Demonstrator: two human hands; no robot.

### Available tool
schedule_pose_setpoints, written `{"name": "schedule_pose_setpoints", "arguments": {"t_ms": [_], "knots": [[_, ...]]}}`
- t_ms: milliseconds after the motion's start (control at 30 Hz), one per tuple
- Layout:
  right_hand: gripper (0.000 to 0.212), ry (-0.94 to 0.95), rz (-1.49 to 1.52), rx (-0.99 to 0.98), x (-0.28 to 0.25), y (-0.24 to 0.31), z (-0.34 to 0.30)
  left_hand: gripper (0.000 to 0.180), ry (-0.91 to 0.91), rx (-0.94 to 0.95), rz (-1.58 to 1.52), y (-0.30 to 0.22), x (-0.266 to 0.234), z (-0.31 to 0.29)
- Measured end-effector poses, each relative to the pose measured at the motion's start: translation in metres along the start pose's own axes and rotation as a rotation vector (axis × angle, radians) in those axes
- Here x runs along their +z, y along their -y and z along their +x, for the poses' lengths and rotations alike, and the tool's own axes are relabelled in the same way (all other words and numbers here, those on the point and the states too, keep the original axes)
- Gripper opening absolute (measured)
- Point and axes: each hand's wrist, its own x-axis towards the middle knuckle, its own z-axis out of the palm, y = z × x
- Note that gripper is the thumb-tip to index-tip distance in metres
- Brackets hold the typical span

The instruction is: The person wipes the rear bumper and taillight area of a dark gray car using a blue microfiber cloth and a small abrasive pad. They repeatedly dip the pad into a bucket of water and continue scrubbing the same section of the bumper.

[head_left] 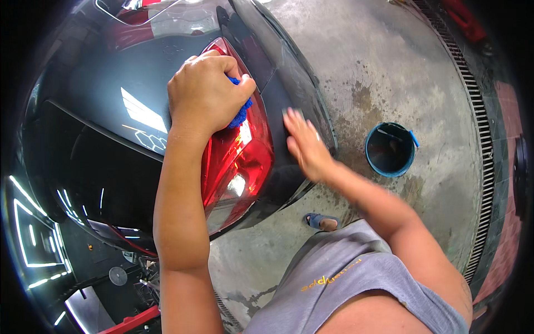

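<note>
Bent fingers of my left hand (203,92) press a fluffy blue cloth (241,114) against the upper part of a red tail light (239,161). Most of the cloth is hidden under the palm. The light is set into the rear corner of a glossy black car (111,100). To the right of the lamp, my right hand (307,142) is held over the car's dark side panel with its fingers stretched out. It holds nothing and is slightly blurred. Whether it touches the panel I cannot tell.
A dark teal bucket (367,157) stands on the damp concrete floor (356,50) to the right. A sandalled foot (322,221) is below the car's corner. Along the right runs a slotted drain grate (473,100). A round fan (118,276) and a red bar (130,322) appear at lower left.
</note>
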Motion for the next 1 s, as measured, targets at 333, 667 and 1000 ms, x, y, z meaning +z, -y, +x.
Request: {"name": "schedule_pose_setpoints", "arguments": {"t_ms": [333,667,1000], "knots": [[0.062,-0.121,-0.12,0.374,-0.004,-0.027,0.018,0.032,-0.046,0.027,-0.017,-0.01,0.005,0.007],[0.056,-0.164,0.226,0.64,-0.024,-0.124,0.007,0.03,0.046,0.036,0.025,-0.033,-0.017,0.01],[0.057,-0.729,0.733,1.074,-0.072,-0.028,-0.186,0.037,0.024,0.032,0.042,-0.014,-0.041,-0.004]]}}
